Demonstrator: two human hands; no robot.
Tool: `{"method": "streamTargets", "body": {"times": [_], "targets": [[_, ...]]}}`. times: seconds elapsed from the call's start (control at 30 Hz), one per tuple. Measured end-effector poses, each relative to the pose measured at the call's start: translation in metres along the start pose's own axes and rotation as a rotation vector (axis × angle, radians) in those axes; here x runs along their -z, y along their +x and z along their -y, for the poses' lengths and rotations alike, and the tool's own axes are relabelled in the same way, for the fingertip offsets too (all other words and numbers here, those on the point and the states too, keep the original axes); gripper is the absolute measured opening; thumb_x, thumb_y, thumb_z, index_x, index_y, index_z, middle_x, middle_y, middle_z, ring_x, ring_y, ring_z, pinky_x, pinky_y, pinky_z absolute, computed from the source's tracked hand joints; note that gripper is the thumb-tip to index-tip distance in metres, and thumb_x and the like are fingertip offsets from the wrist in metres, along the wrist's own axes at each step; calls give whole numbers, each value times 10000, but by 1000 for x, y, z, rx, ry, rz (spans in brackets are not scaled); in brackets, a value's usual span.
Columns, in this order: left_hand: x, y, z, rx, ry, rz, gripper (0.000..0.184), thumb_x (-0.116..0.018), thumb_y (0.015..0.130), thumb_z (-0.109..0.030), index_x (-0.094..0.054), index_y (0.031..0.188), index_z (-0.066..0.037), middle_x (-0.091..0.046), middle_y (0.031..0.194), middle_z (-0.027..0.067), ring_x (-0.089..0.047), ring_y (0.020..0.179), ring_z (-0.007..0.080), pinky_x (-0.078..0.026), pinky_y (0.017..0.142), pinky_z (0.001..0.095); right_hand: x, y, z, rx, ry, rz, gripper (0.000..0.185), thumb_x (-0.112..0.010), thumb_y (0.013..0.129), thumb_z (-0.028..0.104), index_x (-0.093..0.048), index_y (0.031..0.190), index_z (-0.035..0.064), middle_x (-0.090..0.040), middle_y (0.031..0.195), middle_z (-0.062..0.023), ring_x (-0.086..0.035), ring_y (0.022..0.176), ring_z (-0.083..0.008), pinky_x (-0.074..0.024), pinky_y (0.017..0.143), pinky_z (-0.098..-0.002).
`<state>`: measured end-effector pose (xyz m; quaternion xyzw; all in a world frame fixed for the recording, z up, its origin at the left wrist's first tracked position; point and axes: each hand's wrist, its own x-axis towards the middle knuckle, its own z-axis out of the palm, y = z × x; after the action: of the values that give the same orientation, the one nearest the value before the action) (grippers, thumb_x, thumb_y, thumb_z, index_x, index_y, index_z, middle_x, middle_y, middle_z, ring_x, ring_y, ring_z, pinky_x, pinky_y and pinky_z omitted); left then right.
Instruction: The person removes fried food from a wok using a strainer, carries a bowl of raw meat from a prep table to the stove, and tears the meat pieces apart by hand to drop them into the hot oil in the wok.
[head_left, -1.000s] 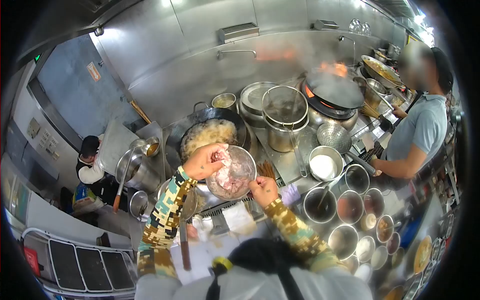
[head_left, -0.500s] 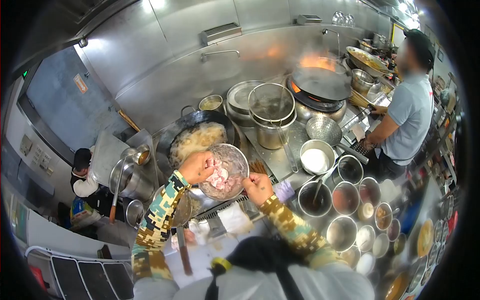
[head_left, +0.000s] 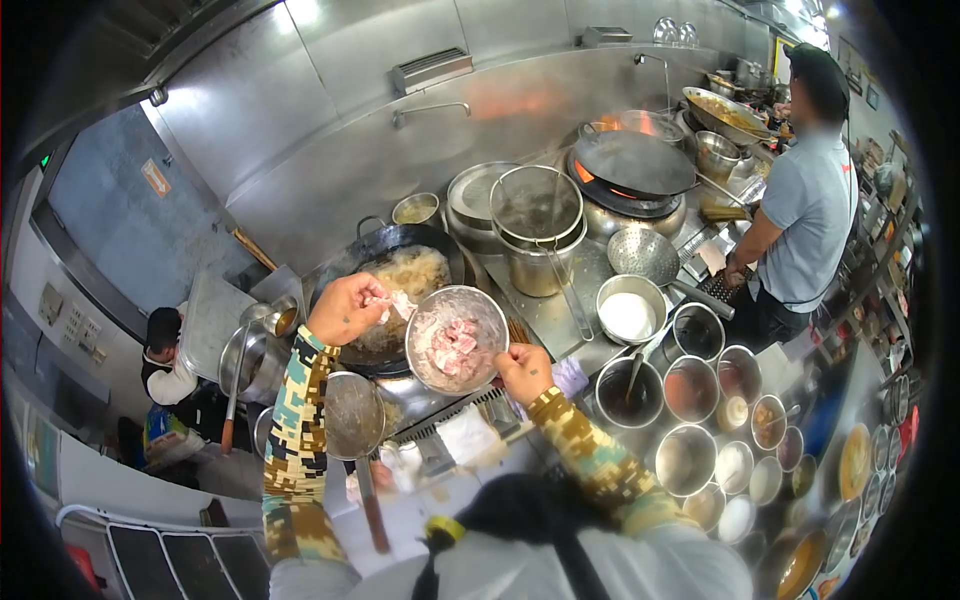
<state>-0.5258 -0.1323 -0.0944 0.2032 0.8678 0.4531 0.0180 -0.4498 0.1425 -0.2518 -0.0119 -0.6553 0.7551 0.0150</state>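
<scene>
My left hand (head_left: pixel 348 308) has its fingers closed on pieces of pale pink raw meat (head_left: pixel 397 304), held over the near edge of a large black wok (head_left: pixel 335 290). Foaming, bubbling oil (head_left: pixel 415 268) fills that wok. With my right hand (head_left: pixel 524 373) I grip the right rim of a metal bowl (head_left: pixel 425 377), tilted a little towards me. More raw meat (head_left: pixel 455 345) lies inside the bowl, which is beside the wok's near right side.
A round strainer (head_left: pixel 353 412) lies nearer me. Right of the wok stands a pot (head_left: pixel 545 272) with a wire basket on top. Farther right are a steaming wok (head_left: pixel 632 163), several seasoning containers (head_left: pixel 690 391) and a co-worker (head_left: pixel 815 200). Another person (head_left: pixel 165 370) is at left.
My left hand has moved left from the bowl to the wok with meat in its fingers. The view has shifted slightly, and the flames at the far wok look lower.
</scene>
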Motion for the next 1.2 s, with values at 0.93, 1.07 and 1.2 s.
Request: {"method": "streamTargets", "body": {"times": [0.93, 1.07, 1.2], "targets": [[-97, -26, 12, -105, 917, 214, 387, -705, 719, -243, -619, 1077, -127, -608, 936, 156, -606, 912, 365, -484, 777, 461, -8, -5, -16, -20, -65, -12, 230, -586, 804, 154, -643, 660, -16, -617, 555, -79, -570, 513, -109, -458, 500, -293], [-72, -15, 16, -333, 637, 204, 289, -707, 740, -124, -615, 1003, -47, -620, 813, 120, -618, 806, 305, -469, 683, 409, -6, -3, -19, 14, -75, 2, 247, -591, 804, 167, -639, 645, -17, -612, 543, -83, -585, 504, -125, -462, 497, -294], [-59, -13, 2, -14, 131, 318, 239, -747, 786, -123, -628, 954, 0, -626, 803, 16, -565, 722, 72, -454, 614, 251, -2, -3, -19, -47, -41, 20, 249, -588, 810, 164, -643, 660, -27, -613, 554, -81, -590, 498, -127, -466, 490, -284]]}}
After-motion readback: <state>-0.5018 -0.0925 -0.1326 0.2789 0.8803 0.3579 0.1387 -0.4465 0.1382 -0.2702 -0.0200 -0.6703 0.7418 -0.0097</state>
